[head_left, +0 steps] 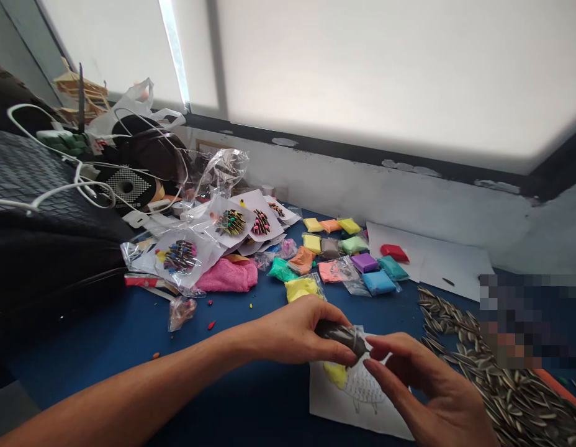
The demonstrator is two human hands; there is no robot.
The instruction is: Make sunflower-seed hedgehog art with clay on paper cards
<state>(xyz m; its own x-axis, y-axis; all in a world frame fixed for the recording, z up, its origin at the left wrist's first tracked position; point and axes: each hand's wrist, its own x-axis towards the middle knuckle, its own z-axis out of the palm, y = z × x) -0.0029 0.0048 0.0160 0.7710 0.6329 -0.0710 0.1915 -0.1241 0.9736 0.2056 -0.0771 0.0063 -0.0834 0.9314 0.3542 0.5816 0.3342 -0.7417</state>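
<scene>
My left hand (306,332) is closed around a dark grey packet of modelling clay (339,333) in clear plastic. At the packet's narrow right end, the thumb and forefinger of my right hand (425,382) pinch its dark tip. Below both hands lies a white paper (328,397) bearing a line drawing of a round body with short legs. Yellow clay (334,374) covers part of the drawing's left side, and my hands hide its upper part. Just behind my left hand is an opened yellow clay packet (301,288).
Several coloured clay packets (378,282) lie beyond my hands. Sunflower seeds (506,385) spread along the right. At the left are bagged seed crafts (179,256), a pink cloth (229,275) and a black bag (41,248) with white cables. A pixelated patch hides part of the right side.
</scene>
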